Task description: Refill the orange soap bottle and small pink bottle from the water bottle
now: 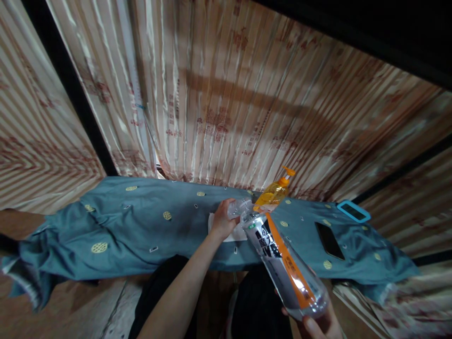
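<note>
My right hand (323, 322) is closed around the base of a large clear plastic bottle (287, 266) with a silver and orange label. The bottle is tilted, its neck pointing up and left. At that neck, my left hand (223, 222) grips a small clear plastic container (240, 207); whether the two touch I cannot tell. Under the left hand lies a white sheet (237, 234), perhaps paper or tissue. Just behind the bottle's neck is a pump bottle (273, 194) of yellow-orange liquid with an orange pump head.
A grey-green cloth with pineapple prints (130, 230) covers the long surface before me. A dark phone (330, 241) and a blue-framed device (353, 212) lie on the right. Striped curtains (219, 94) hang behind, between dark frame bars (76, 94). My knees are below the front edge.
</note>
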The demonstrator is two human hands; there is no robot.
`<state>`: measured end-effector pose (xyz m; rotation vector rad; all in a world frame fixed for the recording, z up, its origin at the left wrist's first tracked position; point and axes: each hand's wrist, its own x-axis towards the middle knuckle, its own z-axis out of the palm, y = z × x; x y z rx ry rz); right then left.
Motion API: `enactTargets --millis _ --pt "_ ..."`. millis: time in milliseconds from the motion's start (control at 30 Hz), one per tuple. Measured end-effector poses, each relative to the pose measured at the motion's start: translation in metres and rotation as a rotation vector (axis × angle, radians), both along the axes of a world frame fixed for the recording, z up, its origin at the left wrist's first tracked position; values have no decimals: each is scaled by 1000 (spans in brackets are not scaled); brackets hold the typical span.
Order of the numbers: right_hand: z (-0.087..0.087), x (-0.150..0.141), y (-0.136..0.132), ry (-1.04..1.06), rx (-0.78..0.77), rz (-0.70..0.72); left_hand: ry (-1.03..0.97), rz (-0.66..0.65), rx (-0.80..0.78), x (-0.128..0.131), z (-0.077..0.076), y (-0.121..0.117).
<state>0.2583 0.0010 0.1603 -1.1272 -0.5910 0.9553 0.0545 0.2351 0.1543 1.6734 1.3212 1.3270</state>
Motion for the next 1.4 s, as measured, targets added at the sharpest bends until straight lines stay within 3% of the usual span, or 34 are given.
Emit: enactTargets --millis 367,667,1400 --pt "-3 1 0 -83 -19 -5 -9 18 -30 2 1 2" --pt "8 -7 -1 -60 -36 2 -26 20 -29 2 1 3" --pt "8 -8 2 -143 -50 -85 -46 2 -47 1 8 0"
